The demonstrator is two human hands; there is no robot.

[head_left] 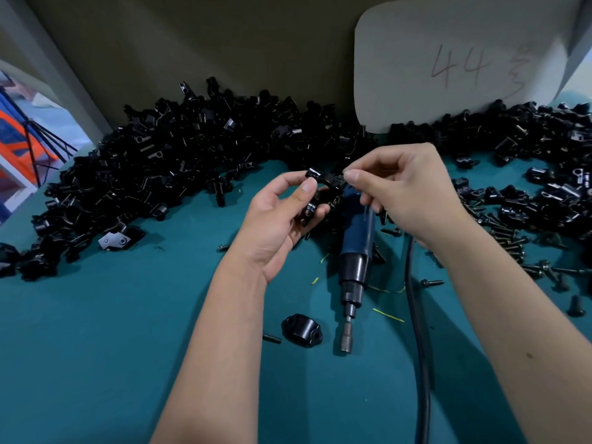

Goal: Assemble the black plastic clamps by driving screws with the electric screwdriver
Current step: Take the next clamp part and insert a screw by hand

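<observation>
A: Closest to us, the two bare forearms reach out over the teal counter (96, 363), and between them a loose clamp half (302, 330) lies just beside the socket tip of the electric screwdriver (354, 261), which is lying flat.

B: And the hands?

A: The left hand (282, 225) has its grip clamped on a black clamp (320, 182), thumb on top, fingers curled beneath. The right hand (407, 193) pinches something small against the clamp's end, probably a screw, though it's too hidden to tell.

B: So how should that be done well?

A: I'd say seat the screw straight in its hole and keep the clamp steady before reaching for the driver. Spare screws (499, 232) lie scattered to the right, and the big clamp pile (166, 155) sits behind
</observation>
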